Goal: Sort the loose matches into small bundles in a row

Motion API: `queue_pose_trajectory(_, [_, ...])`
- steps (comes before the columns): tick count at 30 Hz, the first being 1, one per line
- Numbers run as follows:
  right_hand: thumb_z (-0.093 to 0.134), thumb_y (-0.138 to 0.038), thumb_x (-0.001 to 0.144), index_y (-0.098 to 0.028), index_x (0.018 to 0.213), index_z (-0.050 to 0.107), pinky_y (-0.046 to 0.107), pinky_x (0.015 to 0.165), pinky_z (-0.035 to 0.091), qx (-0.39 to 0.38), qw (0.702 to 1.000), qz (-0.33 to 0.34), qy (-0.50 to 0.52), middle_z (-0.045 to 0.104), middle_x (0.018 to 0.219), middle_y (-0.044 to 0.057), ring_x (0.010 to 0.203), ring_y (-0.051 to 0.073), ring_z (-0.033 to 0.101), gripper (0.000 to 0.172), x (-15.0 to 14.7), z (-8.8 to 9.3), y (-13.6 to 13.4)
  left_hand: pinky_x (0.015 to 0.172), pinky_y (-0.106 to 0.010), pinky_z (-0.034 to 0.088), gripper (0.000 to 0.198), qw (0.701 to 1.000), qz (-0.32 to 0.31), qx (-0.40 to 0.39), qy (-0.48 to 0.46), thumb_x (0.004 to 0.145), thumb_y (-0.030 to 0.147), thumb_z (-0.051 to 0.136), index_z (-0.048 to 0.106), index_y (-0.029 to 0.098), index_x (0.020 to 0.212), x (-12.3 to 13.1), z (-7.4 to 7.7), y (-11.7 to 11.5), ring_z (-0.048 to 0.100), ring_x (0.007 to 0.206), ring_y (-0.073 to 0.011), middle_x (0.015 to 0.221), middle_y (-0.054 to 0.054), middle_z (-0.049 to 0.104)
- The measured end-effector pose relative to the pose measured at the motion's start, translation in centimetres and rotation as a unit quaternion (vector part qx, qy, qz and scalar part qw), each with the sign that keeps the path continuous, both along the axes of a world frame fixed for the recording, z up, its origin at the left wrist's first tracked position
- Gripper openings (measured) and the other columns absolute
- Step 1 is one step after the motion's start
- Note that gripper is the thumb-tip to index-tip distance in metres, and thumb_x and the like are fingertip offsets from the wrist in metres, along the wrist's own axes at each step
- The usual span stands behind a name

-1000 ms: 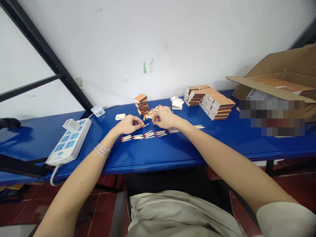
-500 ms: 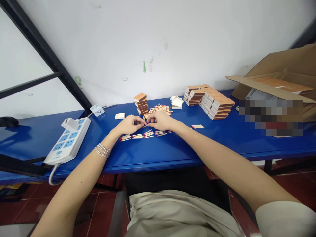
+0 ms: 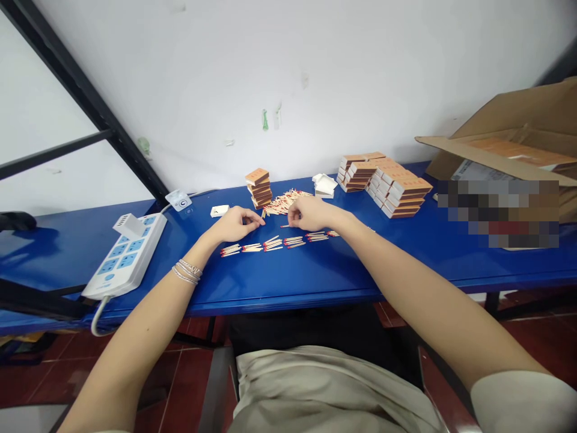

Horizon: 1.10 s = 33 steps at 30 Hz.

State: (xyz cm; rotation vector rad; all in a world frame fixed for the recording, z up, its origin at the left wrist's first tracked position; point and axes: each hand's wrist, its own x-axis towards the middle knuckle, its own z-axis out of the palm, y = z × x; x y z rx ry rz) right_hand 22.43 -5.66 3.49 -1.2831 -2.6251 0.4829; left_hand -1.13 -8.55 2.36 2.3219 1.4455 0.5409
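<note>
Between the fingertips of my right hand (image 3: pixel 311 214) is a match (image 3: pixel 284 226), its red head pointing left. My left hand (image 3: pixel 238 224) hovers to the left with thumb and forefinger apart, and no match shows in it. Just behind both hands lies a loose heap of red-tipped matches (image 3: pixel 285 202). In front of them, small bunches of matches (image 3: pixel 273 243) form a row across the table, its right end partly hidden by my right forearm. A short stack of matchboxes (image 3: pixel 258 189) rises beside the heap.
White inner trays (image 3: pixel 324 186) sit right of the heap, and another small white tray (image 3: pixel 220 210) lies at left. Many matchboxes (image 3: pixel 391 183) are stacked farther right, near an open cardboard box (image 3: pixel 496 129). A power strip (image 3: pixel 128 255) occupies the left side of the blue table (image 3: pixel 288 279).
My hands have come apart. The right one has shifted to the right with a match in its fingertips, while the left has stayed almost in place and its fingers have parted.
</note>
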Motion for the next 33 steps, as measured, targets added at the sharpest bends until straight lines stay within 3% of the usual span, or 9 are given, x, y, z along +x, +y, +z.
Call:
queue_pose_trajectory(6, [0.066, -0.008, 0.07, -0.018, 0.075, 0.074, 0.025, 0.061, 0.042, -0.054, 0.998, 0.024, -0.011, 0.074, 0.08, 0.003, 0.07, 0.016, 0.063, 0.014, 1.1, 0.5, 0.1, 0.063, -0.027, 0.047, 0.023, 1.0, 0.011, -0.012, -0.007, 0.078, 0.022, 0.06, 0.076, 0.015, 0.093, -0.1, 0.0, 0.2, 0.064, 0.068, -0.0163, 0.082, -0.006, 0.076])
queue_pose_trajectory(14, [0.065, -0.01, 0.072, -0.018, 0.075, 0.074, 0.023, 0.057, 0.043, -0.076, 0.995, 0.063, -0.009, 0.073, 0.076, 0.003, 0.065, 0.014, 0.062, 0.012, 1.2, 0.5, -0.1, 0.064, -0.028, 0.048, 0.023, 1.0, 0.008, -0.009, -0.015, 0.077, 0.022, 0.06, 0.076, 0.015, 0.092, -0.4, -0.1, 0.3, 0.063, 0.067, -0.0161, 0.081, -0.006, 0.075])
queue_pose_trajectory(19, [0.066, -0.015, 0.071, -0.018, 0.077, 0.075, 0.023, 0.06, 0.045, -0.102, 0.991, 0.092, 0.003, 0.073, 0.077, 0.002, 0.068, 0.014, 0.063, 0.011, 1.7, 0.6, 0.3, 0.062, -0.027, 0.047, 0.029, 0.999, 0.029, 0.014, -0.023, 0.079, 0.025, 0.059, 0.073, 0.014, 0.101, -0.1, -0.3, 0.3, 0.061, 0.065, -0.0148, 0.083, -0.006, 0.074])
queue_pose_trajectory(23, [0.067, -0.02, 0.073, -0.017, 0.083, 0.074, 0.027, 0.069, 0.046, -0.035, 0.998, 0.028, 0.036, 0.073, 0.083, 0.005, 0.075, 0.017, 0.064, 0.012, 1.2, 0.1, 0.6, 0.061, -0.028, 0.046, 0.032, 0.997, 0.054, 0.059, 0.017, 0.081, 0.029, 0.06, 0.072, 0.015, 0.107, 0.4, -0.7, 0.7, 0.057, 0.06, -0.0134, 0.085, -0.006, 0.072])
queue_pose_trajectory(28, [0.066, -0.024, 0.077, -0.02, 0.09, 0.072, 0.04, 0.09, 0.039, 0.067, 0.997, -0.042, 0.027, 0.072, 0.09, 0.005, 0.089, 0.022, 0.063, 0.015, -0.4, -1.2, 0.8, 0.064, -0.03, 0.046, 0.027, 0.991, 0.047, 0.113, 0.059, 0.082, 0.032, 0.061, 0.076, 0.016, 0.097, 0.6, -1.1, 1.2, 0.058, 0.063, -0.015, 0.089, -0.008, 0.071])
queue_pose_trajectory(33, [0.061, -0.015, 0.077, -0.019, 0.094, 0.07, 0.044, 0.093, 0.034, 0.095, 0.993, -0.075, 0.01, 0.072, 0.091, 0.007, 0.093, 0.024, 0.062, 0.02, -0.5, -1.7, 1.4, 0.068, -0.031, 0.047, 0.021, 0.992, 0.031, 0.105, 0.067, 0.079, 0.028, 0.063, 0.077, 0.016, 0.09, 0.1, -0.6, 1.2, 0.06, 0.067, -0.0167, 0.093, -0.008, 0.073])
